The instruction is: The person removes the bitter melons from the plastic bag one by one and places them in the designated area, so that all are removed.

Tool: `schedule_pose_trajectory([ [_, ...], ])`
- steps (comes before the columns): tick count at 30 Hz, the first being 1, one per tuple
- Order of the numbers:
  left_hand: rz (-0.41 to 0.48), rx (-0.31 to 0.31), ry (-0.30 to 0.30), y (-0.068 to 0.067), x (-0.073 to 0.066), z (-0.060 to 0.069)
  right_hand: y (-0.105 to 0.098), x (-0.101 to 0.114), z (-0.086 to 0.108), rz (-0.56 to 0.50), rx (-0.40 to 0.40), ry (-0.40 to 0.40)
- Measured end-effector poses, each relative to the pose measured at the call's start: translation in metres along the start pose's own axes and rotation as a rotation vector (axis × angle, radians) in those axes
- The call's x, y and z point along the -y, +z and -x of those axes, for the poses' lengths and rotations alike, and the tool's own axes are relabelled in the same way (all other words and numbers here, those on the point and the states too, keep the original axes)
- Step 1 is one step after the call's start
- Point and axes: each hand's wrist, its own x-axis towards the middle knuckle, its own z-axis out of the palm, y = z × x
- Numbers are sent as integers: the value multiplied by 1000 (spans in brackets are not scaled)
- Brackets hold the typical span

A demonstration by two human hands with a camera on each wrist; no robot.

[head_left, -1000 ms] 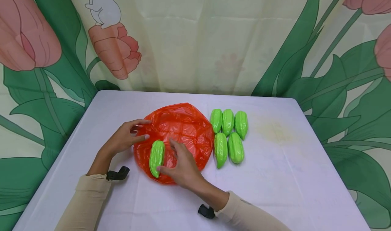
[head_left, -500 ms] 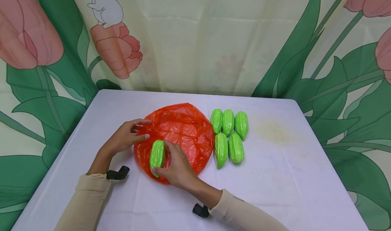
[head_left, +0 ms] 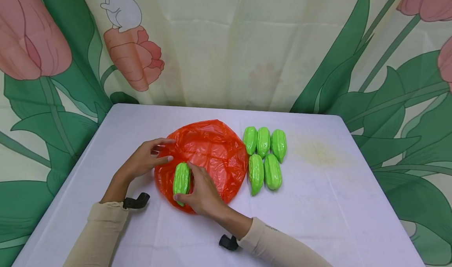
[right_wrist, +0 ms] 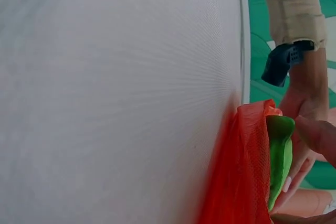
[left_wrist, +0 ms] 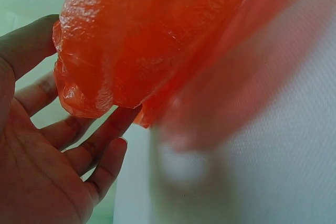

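Note:
A shiny, ridged green fruit (head_left: 181,182) lies at the front left of a round, spread-out red plastic bag (head_left: 215,149). My right hand (head_left: 205,194) holds this fruit with the thumb near its pointed end and a finger at its upper end; the other fingers are hidden. In the right wrist view the fruit (right_wrist: 279,156) shows beside the red film. At the bag's left edge is my left hand (head_left: 141,159), its fingers relaxed and spread. The left wrist view shows the bag's edge (left_wrist: 105,66) touching the thumb and fingers (left_wrist: 107,129).
Several more ridged green fruits (head_left: 264,141) lie in two rows just right of the bag. They stand on a white cloth-covered table (head_left: 318,204). Behind it hangs a curtain (head_left: 229,55) printed with tulips and a rabbit. A black wrist camera (head_left: 228,242) sits by the right sleeve.
My right hand has moved left onto the green fruit, and its thumb and finger have closed on the two ends. My left hand has stayed in place.

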Motion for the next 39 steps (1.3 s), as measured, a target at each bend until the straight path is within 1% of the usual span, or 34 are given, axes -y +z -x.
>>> schedule_pose_trajectory([
  [6,-1,-4,-13,-2,1,0,2,1,-3,20,5,-3],
  [11,1,2,-8,-2,2,0,3,1,-5,30,9,-4],
  [17,2,-1,-21,-1,4,0,1,-2,-3,-8,7,-14],
  [24,5,0,-14,-1,5,-1,-1,-3,-2,-6,4,-26],
  [30,6,5,-16,-1,4,-1,-2,-4,-1,-36,18,-38],
  [39,11,3,-13,-1,3,-2,-4,-3,0,-60,9,-40],
])
